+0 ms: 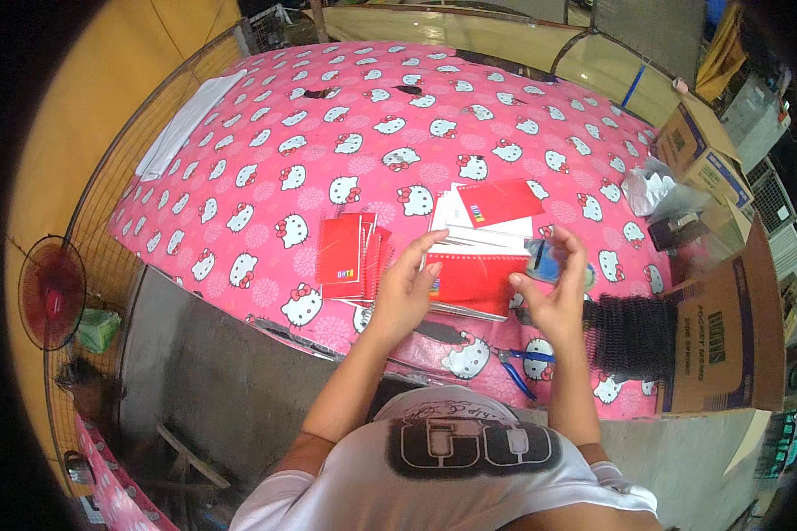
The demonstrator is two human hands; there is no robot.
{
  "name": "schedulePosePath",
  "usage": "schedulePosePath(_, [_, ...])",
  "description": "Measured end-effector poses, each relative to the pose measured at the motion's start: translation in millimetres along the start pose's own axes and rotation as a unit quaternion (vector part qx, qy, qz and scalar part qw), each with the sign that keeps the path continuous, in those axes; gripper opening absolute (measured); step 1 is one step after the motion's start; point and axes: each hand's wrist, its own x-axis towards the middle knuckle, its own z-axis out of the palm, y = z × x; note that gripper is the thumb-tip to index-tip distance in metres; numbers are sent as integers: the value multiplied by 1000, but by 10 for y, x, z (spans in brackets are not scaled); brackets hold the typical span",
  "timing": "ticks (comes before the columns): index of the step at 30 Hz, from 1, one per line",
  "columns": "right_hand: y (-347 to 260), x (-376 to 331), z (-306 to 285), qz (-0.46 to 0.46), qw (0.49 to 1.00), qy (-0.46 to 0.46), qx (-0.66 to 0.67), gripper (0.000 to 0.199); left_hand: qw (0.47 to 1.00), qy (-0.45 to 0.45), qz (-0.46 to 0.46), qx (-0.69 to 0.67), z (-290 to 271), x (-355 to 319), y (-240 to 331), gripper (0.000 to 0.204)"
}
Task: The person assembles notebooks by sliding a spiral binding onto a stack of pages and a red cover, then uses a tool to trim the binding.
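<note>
A red-covered spiral notepad (478,280) lies in front of me on the pink table cover, with its bound edge at the far side. My left hand (405,288) grips its left end, thumb and fingers curled around the corner. At the right end is my right hand (558,283), its thumb against the cover's edge and its fingers raised and apart. A blue roundish item (545,264) shows between that thumb and those fingers; its kind is unclear. Just beyond lie loose white pages (447,212) and a red cover sheet (502,203). More red notepads (341,257) are stacked to the left.
Blue-handled pliers (515,372) lie by the near edge. On the right, black wire coils (630,334) spill beside an open cardboard box (722,332). Another box (704,150) and a crumpled plastic bag (646,190) stand farther back. White sheets (190,124) rest far left; a fan (55,292) is beyond.
</note>
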Motion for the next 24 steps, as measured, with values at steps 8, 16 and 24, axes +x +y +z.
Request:
schedulePosePath(8, [355,-301,240,69,979,-80,175,35,955,17,217,202,43,-72,-54,29])
schedulePosePath(16, [451,-396,370,155,961,-104,204,31,969,21,140,201,149,-93,-8,37])
schedulePosePath(24, [369,-351,67,36,991,-129,-29,35,913,17,204,353,365,67,22,16])
